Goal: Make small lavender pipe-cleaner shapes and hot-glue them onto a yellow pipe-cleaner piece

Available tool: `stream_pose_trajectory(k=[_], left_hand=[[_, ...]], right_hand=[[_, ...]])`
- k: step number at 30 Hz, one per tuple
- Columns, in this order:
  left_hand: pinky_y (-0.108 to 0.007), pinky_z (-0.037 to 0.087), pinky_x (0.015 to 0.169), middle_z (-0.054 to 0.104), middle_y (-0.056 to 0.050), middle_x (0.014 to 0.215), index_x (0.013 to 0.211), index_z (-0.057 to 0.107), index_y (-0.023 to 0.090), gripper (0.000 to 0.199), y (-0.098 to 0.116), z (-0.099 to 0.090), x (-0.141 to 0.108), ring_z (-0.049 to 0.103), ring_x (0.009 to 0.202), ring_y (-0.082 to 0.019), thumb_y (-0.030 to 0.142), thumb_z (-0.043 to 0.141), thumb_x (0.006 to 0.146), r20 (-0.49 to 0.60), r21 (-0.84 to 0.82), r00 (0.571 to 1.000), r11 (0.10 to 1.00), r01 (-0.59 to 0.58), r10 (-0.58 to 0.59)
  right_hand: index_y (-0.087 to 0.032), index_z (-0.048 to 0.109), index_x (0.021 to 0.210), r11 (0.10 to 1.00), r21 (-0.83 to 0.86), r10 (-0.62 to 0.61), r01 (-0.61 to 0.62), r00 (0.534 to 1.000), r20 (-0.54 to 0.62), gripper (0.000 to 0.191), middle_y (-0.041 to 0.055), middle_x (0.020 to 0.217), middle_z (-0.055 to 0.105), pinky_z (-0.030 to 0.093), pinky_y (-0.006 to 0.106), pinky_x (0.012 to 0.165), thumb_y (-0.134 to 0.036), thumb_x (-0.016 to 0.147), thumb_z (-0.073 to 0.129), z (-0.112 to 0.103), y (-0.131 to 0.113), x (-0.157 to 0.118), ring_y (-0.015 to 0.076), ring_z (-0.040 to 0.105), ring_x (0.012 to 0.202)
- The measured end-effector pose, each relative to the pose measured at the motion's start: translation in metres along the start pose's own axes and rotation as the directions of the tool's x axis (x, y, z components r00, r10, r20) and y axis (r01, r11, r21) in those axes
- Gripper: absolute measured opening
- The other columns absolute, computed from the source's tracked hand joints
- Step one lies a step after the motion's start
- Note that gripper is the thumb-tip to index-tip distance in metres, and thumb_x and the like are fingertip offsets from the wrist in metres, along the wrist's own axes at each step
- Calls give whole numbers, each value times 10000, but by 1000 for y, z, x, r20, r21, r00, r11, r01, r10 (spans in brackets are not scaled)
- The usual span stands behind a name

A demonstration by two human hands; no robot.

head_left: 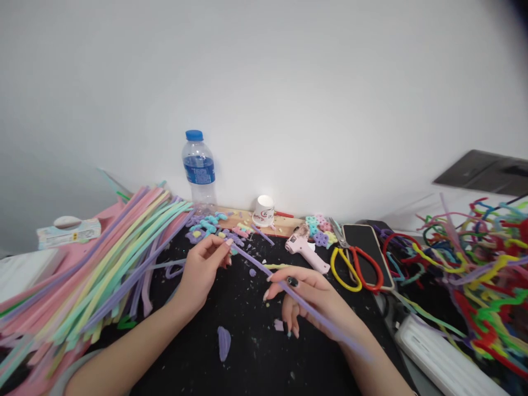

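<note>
A long purple pipe cleaner (252, 260) stretches between my two hands, slanting down to the right. My left hand (204, 264) pinches its upper end between thumb and forefinger. Around its middle, the thumb and forefinger of my right hand (307, 297) are closed, while the other fingers curl below. The far end runs blurred over my right forearm. On the black mat (247, 363) below lies a folded purple pipe cleaner piece (224, 344). A small light purple scrap (279, 325) lies by my right fingers.
Pastel pipe cleaners (136, 258) heap at left; tangled bright ones (487, 275) lie at right. Behind my hands are a water bottle (199, 170), a paper cup (264, 211), a pink glue gun (307, 252), small pipe-cleaner flowers (320, 238), scissors (358, 268) and a phone (367, 247).
</note>
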State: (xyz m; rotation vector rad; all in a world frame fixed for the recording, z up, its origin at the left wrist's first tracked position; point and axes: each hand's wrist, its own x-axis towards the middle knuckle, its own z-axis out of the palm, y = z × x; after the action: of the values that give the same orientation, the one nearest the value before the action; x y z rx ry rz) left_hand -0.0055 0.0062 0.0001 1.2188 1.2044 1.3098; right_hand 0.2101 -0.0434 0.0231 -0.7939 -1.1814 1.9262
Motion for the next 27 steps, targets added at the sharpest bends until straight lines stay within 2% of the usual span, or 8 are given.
stream_pose_trajectory(k=[3, 6, 9, 12, 14, 18, 21, 27], left_hand=[[-233, 375, 561, 490, 50, 535, 617, 478, 181, 247, 3, 1, -1, 463, 528, -109, 313, 539, 817, 74, 130, 997, 991, -43, 34], [-234, 377, 569, 482, 52, 529, 609, 458, 186, 256, 4, 4, -5, 464, 527, -111, 310, 519, 825, 189, 200, 982, 978, -65, 27], [-229, 378, 544, 469, 54, 537, 620, 454, 189, 246, 3, 7, -10, 464, 511, -109, 321, 517, 818, 344, 198, 939, 978, -73, 0], [-213, 355, 503, 456, 54, 539, 642, 475, 185, 240, 1, 10, -14, 450, 492, -101, 343, 518, 819, 463, 232, 886, 968, -91, -28], [-209, 343, 489, 463, 49, 544, 659, 502, 179, 245, 0, 10, -15, 444, 489, -99, 363, 519, 820, 486, 281, 873, 952, -120, -33], [-217, 365, 497, 498, 33, 590, 671, 530, 176, 259, 1, 8, -14, 469, 498, -103, 370, 491, 837, 467, 313, 884, 936, -158, -7], [-221, 377, 502, 488, 34, 583, 639, 510, 179, 285, 1, 8, -13, 477, 491, -105, 370, 471, 847, 448, 313, 894, 935, -165, 8], [-209, 357, 475, 471, 49, 550, 639, 498, 183, 255, -2, 9, -12, 466, 458, -100, 352, 483, 829, 460, 350, 886, 928, -131, -49]], right_hand=[[-188, 575, 1061, 998, 18, -55, 56, 997, -49, 330, 84, 993, 635, 463, 188, 438, -333, 769, 628, 1, 0, 0, 108, 600, 587], [-202, 560, 1073, 993, -79, -103, 91, 983, -154, 366, 32, 889, 638, 409, 155, 411, -233, 727, 675, 4, 8, 5, 63, 514, 518], [-181, 579, 1036, 970, -234, -133, 70, 954, -267, 278, 4, 741, 638, 366, 151, 386, -243, 768, 622, 5, 20, 13, 53, 460, 452], [-153, 617, 855, 953, -301, -126, 22, 934, -333, 143, 0, 651, 648, 352, 151, 373, -246, 747, 624, 4, 29, 18, 52, 468, 410], [-148, 608, 768, 951, -308, -146, 28, 918, -368, 123, 2, 614, 653, 366, 160, 373, -266, 739, 627, 1, 31, 20, 55, 476, 390], [-159, 598, 758, 943, -328, -194, 52, 888, -417, 126, -4, 596, 657, 393, 180, 384, -275, 727, 635, -1, 31, 20, 65, 481, 380], [-170, 601, 752, 938, -345, -185, 34, 891, -414, 94, -10, 589, 657, 394, 189, 379, -253, 718, 632, -1, 32, 20, 73, 489, 374], [-170, 612, 760, 927, -372, -199, 41, 895, -398, 107, -5, 602, 653, 412, 202, 399, -270, 726, 625, 0, 30, 19, 79, 496, 393]])
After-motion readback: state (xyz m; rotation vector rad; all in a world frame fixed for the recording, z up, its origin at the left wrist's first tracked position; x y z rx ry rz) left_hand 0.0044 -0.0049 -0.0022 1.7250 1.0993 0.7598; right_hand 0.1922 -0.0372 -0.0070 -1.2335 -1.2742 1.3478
